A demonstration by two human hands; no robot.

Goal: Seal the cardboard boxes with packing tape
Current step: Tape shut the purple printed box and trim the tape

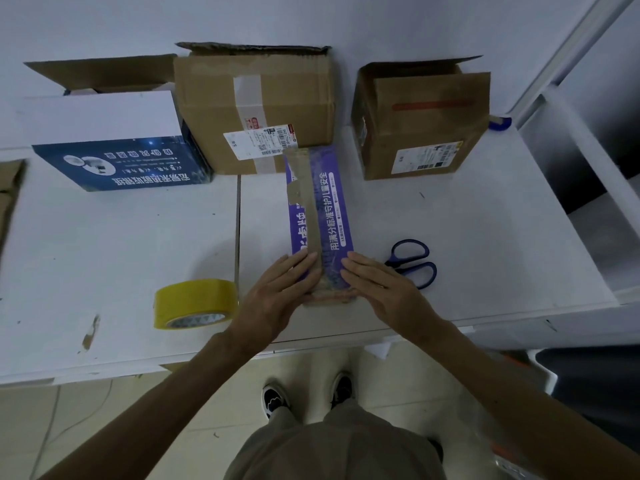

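A long purple box point(322, 216) lies by the middle of the table's point(121, 254) front edge with a brown tape strip point(310, 202) already along its top, so it looks nearly sealed. The blue-and-white box point(117, 161), middle brown box point(256, 109) and right brown box point(422, 123) along the back edge stand open, seemingly still to do. The left hand point(277, 296) and right hand point(377, 289) press flat on the purple box's near end, fingers straight, gripping nothing, with the yellow tape roll point(194, 303) left and scissors point(414, 263) right.
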